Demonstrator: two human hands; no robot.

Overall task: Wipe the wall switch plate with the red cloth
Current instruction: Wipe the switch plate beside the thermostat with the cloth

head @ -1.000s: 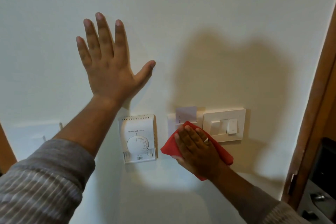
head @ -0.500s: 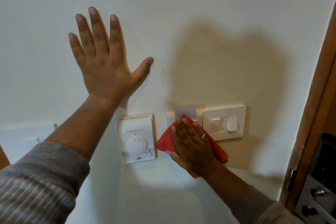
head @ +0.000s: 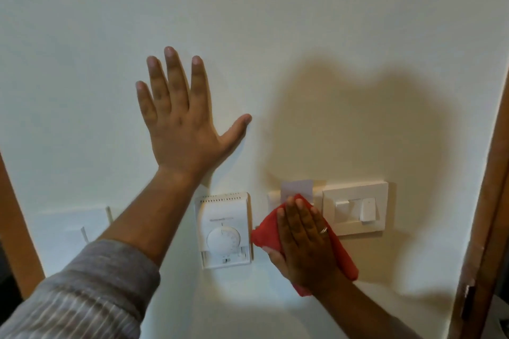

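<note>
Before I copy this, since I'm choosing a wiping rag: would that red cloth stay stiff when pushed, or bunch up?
Probably floppy: the red cloth bulges in soft folds around the right hand. It would likely bunch or slide when pushed, as flat fingers press it to the white wall.

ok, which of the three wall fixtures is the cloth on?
The middle plate, topped by a pale card: the right hand presses the red cloth onto it. The dial thermostat and rocker switch plate flank it.

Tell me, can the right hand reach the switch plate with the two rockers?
Probably yes: the right hand, flat on the red cloth, sits just left of the switch plate, with nothing between them.
</note>
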